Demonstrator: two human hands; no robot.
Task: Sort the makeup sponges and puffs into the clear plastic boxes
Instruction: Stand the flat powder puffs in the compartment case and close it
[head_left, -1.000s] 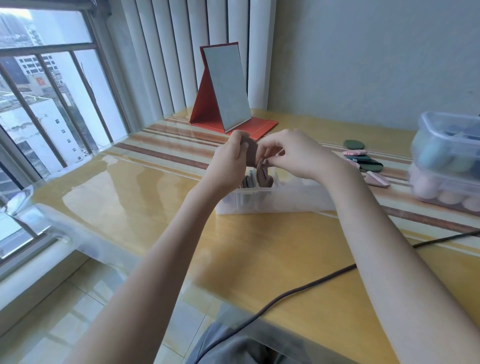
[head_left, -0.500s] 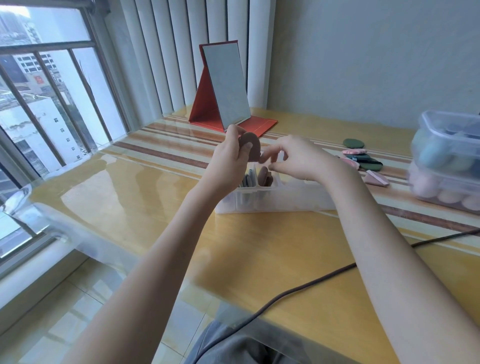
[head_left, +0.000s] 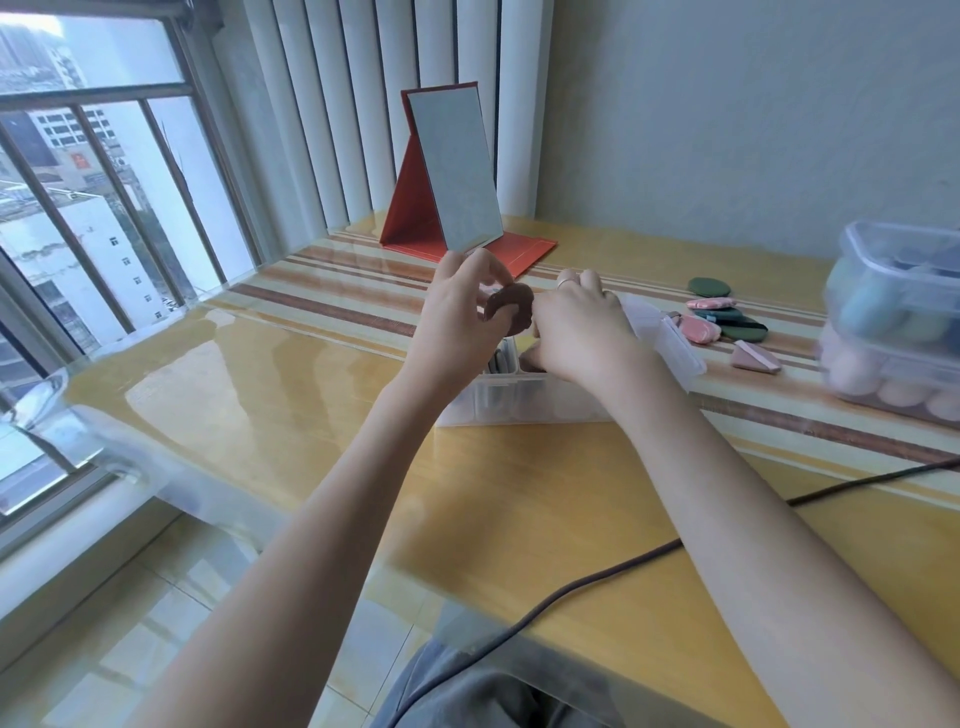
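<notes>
My left hand (head_left: 460, 317) pinches a round brown puff (head_left: 511, 310) just above the left end of a clear plastic box (head_left: 519, 408). Several dark puffs (head_left: 497, 361) stand on edge in that end. My right hand (head_left: 576, 332) is right beside the brown puff, its fingers bent down into the box. Its fingertips are hidden, so I cannot see whether they hold anything. The box's lid (head_left: 662, 332) is tipped open behind my right hand. Loose green, pink and mauve puffs (head_left: 719, 319) lie on the table to the right.
Two stacked clear boxes (head_left: 893, 317) with egg-shaped sponges stand at the far right. A red folding mirror (head_left: 454, 176) stands at the back. A dark cable (head_left: 597, 579) crosses the near table. The table's glass edge (head_left: 130, 457) runs along the window side.
My two hands held the brown puff together; then the right hand let go and dropped into the box. The left hand keeps the puff, now lower and close to the right hand.
</notes>
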